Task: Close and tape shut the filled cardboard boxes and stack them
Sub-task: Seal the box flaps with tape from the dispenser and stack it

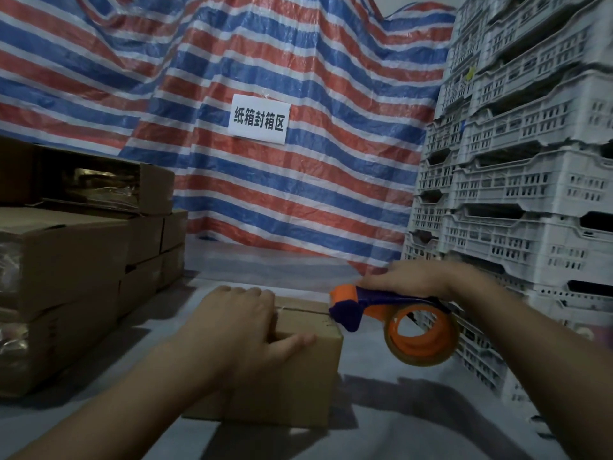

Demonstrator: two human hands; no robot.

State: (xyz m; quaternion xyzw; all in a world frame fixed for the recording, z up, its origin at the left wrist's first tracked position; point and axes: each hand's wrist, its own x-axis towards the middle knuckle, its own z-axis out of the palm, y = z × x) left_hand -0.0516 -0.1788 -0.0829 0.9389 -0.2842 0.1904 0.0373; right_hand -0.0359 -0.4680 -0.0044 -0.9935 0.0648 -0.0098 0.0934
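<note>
We are pressing our left hand flat on the small cardboard box lying on the grey floor near us, fingers together over the closed flaps, thumb along its near side. Our right hand is gripping the tape dispenser, fingers curled over the purple handle; its head is meeting the box's right edge, though blur is hiding any tape. Stacked boxes are standing left, white crates right.
</note>
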